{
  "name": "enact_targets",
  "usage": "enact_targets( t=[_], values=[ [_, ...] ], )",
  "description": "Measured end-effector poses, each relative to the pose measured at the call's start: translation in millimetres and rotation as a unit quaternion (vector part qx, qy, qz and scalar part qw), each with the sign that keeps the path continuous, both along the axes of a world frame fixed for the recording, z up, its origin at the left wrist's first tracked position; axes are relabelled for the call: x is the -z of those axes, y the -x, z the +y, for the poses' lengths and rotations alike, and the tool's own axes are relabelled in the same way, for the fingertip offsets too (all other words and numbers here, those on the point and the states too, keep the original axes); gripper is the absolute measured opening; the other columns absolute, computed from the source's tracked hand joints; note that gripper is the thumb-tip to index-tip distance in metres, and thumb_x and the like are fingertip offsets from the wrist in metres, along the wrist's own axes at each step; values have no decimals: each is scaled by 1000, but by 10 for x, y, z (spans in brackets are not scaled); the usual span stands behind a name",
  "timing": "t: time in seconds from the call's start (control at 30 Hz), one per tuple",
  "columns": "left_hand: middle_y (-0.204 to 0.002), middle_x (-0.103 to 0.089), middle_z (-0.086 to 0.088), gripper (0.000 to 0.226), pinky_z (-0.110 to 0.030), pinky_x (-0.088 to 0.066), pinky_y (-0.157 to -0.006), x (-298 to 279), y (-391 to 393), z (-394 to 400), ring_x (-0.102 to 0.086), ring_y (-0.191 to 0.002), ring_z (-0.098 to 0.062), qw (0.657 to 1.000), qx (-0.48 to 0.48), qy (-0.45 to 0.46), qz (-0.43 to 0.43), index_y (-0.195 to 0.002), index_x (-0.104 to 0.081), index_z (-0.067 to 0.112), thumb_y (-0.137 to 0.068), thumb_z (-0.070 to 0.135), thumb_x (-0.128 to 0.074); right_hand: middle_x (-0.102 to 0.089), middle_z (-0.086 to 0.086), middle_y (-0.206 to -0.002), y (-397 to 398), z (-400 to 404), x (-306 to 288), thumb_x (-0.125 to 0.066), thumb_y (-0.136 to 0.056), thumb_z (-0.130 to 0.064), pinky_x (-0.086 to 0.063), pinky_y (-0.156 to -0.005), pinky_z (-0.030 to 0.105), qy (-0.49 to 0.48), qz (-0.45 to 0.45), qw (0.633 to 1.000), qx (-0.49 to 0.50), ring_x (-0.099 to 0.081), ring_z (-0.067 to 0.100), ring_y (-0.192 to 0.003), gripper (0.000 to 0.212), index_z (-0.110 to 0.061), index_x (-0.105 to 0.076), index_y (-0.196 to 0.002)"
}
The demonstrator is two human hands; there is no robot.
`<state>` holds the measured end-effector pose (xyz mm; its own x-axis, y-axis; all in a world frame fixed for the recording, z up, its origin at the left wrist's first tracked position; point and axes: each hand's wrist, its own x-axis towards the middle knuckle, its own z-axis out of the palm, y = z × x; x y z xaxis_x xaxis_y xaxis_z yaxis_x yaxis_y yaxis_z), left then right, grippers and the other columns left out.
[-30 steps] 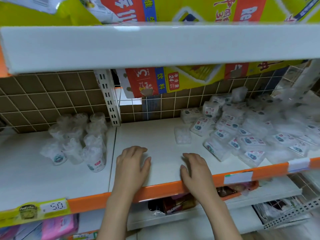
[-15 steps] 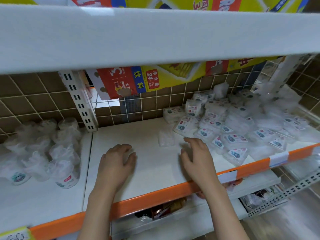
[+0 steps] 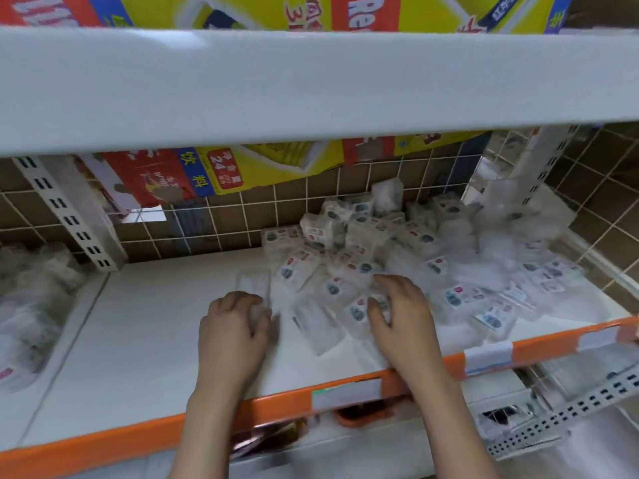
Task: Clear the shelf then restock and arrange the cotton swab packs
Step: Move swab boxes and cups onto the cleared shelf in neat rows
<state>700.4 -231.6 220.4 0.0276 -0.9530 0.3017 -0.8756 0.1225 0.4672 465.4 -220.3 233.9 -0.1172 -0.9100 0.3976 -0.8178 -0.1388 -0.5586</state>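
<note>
Your left hand [image 3: 232, 335] rests palm-down on the white metal shelf with the orange front edge [image 3: 145, 344], fingers curled and close together; its fingertips [image 3: 242, 300] touch a clear flat plastic pack [image 3: 253, 284] lying just ahead of them, though blur hides whether they hold it. Your right hand [image 3: 401, 326] has its fingers spread wide, reaching into the loose heap of small clear cotton swab packs with red and blue labels [image 3: 408, 257], which piles up beyond and to the right of those fingers, back to the brown tiled wall [image 3: 345, 188]. Far to the left of your left fingers stand blurred clear plastic tubs [image 3: 31, 305]; their contents cannot be made out.
</note>
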Motion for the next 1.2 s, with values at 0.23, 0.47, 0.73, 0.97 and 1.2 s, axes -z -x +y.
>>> enact_targets(
  t=[0.23,0.47,0.73,0.97,1.2],
  values=[
    [-99,-65,-12,52,-42,-51,-73,23,670,74,-58,-89,-38,999,-42,4,8,-94,-69,9,-78,47,-37,-60,12,-115,729,-6,59,-61,-86,-8,-38,-92,30,9,-11,1000,7,-51,27,-110,31,-7,-60,-117],
    [-99,-66,-13,57,-42,-50,-72,30,726,195,-59,-88,-39,999,-40,-9,9,-97,-69,8,-78,49,-33,-59,10,-116,757,40,115,-61,-85,-7,-37,-93,29,10,-25,1000,-14,-51,26,-110,32,-7,-60,-117],
    [-138,-45,-11,80,-40,-39,-98,9,579,182,-45,-121,-32,995,-30,-83,53,-138,-42,14,-79,68,-50,-58,11,-119,563,19,69,-60,-85,-6,-34,-95,28,10,-14,1000,-16,-49,27,-113,34,-8,-58,-120],
    [-156,-8,-11,113,-38,-28,-110,178,705,116,-22,-140,-31,988,43,-150,15,-150,-8,28,-64,68,-69,-58,11,-118,572,100,181,-58,-87,-11,-31,-94,22,18,-18,1000,0,-49,27,-112,32,-8,-59,-119],
    [-151,-22,-12,97,-37,-37,-104,248,849,38,-34,-133,-31,991,18,-129,28,-149,-16,26,-73,42,-74,-58,7,-118,702,42,164,-47,-84,-25,-35,-95,27,24,-47,999,-1,-49,23,-113,39,-10,-58,-119]
  ],
)
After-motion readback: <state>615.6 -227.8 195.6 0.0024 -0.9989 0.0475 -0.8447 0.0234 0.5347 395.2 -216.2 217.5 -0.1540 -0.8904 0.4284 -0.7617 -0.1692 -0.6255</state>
